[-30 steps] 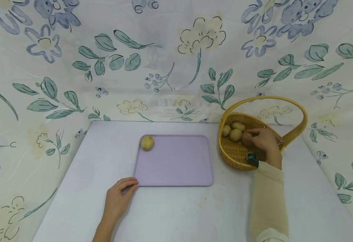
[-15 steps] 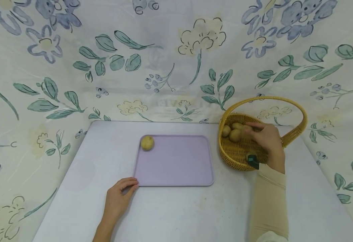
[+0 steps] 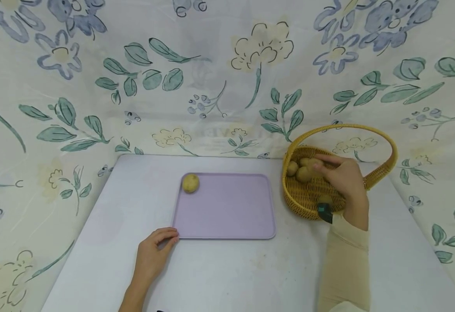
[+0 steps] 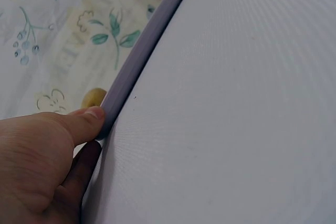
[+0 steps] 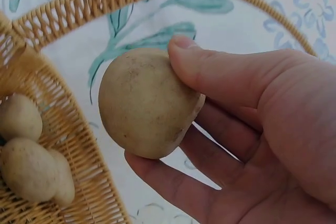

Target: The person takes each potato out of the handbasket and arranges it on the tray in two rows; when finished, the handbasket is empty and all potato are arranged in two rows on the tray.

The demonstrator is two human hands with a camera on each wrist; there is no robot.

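Observation:
My right hand (image 3: 346, 178) grips a potato (image 5: 144, 103) between thumb and fingers, held above the wicker basket (image 3: 295, 201). In the right wrist view the potato is pale and rounded, with the thumb on its upper side and a finger under it. Several more potatoes (image 5: 29, 169) lie in the basket, grouped at its left side in the head view. My left hand (image 3: 153, 255) pinches the near left corner of the lilac tray (image 3: 227, 210), its thumb on the rim in the left wrist view. A single potato (image 3: 190, 183) sits in the tray's far left corner.
The basket's tall arched handle (image 3: 390, 160) rises over the right hand. Both basket and tray stand on a white table (image 3: 227, 273). A floral cloth (image 3: 211, 108) hangs behind the table's far edge. A small dark device (image 3: 324, 211) is on the right wrist.
My right hand has lifted a potato up from the basket's inside, moving slightly away from me. The left hand keeps its place at the tray corner.

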